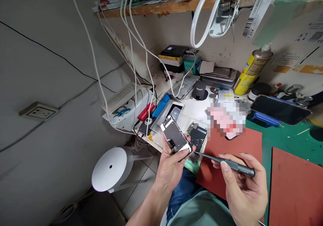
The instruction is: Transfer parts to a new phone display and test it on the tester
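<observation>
My left hand (pixel 172 162) is wrapped round a phone screen assembly (pixel 176 134), its dark inner side facing up and tilted. In my right hand (pixel 243 185) is a slim dark screwdriver (pixel 233 165), held between thumb and fingers. The driver's thin tip points left and reaches the lower right corner of the screen assembly; whether it touches is too small to tell. Behind the left hand, an opened phone body (pixel 198 136) with dark parts lies in a clear tray. Under the right hand is a red mat (pixel 233 148).
A white stool (pixel 109 168) stands on the floor at the left. A propped phone (pixel 281 109), a yellow spray can (pixel 253 70) and stacked boxes (pixel 173 56) line the bench's back. White cables (pixel 145 47) hang over the left side; a ring lamp (pixel 199 24) hangs above.
</observation>
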### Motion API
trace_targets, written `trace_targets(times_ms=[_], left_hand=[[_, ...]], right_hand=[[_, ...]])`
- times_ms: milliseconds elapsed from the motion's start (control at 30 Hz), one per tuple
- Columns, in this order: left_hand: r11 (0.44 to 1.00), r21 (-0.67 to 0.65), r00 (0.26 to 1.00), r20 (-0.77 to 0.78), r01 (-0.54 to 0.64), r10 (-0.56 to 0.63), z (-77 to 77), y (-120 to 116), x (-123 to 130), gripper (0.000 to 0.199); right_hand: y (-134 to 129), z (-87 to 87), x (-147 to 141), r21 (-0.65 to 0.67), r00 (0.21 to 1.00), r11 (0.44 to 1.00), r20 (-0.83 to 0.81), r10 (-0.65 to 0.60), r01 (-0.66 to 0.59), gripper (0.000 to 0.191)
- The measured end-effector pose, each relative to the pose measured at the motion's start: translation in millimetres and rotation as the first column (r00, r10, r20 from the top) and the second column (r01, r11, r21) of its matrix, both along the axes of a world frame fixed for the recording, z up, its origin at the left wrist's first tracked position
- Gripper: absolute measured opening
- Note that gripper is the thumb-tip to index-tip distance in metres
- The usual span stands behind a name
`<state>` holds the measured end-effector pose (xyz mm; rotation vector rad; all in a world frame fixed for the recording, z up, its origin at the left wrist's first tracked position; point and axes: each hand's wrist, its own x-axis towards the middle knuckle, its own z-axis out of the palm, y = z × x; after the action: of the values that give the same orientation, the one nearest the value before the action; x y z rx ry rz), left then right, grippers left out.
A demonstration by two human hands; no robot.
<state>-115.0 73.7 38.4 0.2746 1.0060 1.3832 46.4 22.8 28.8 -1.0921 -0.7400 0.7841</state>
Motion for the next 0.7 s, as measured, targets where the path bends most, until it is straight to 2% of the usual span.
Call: trace_targets(times_ms=[133, 233, 300, 433, 600, 700], left_hand=[[0.998, 0.066, 0.998, -0.065, 0.007, -0.002, -1.3, 0, -1, 0.097], [0.994, 0.105, 0.995, -0.099, 0.017, -0.007, -1.0, -1, -1, 0.097], [0.993, 0.115, 0.994, -0.109, 0.019, -0.007, -1.0, -1, 0, 0.101], [0.993, 0.113, 0.993, -0.117, 0.019, -0.006, -2.6, -1, 0, 0.104], [0.992, 0.122, 0.993, -0.113, 0.032, -0.018, -5.4, -1, -2, 0.092], [0.991, 0.129, 0.993, -0.121, 0.032, -0.016, -6.3, -1, -3, 0.092]], right_hand=[[4, 1.5, 11, -0.118, 0.996, 0.992, 0.070, 0.059, -0.050, 0.035], [8, 0.3, 19, -0.256, 0.986, 0.966, 0.154, 0.060, -0.019, 0.032], [10, 0.0, 22, -0.295, 0.981, 0.955, 0.188, 0.041, 0.017, 0.033], [12, 1.1, 22, -0.248, 0.976, 0.969, 0.215, 0.041, 0.014, 0.032], [14, 0.3, 22, -0.195, 0.974, 0.978, 0.200, 0.109, -0.070, 0.030], [15, -0.8, 23, -0.201, 0.970, 0.975, 0.198, 0.139, -0.099, 0.028]])
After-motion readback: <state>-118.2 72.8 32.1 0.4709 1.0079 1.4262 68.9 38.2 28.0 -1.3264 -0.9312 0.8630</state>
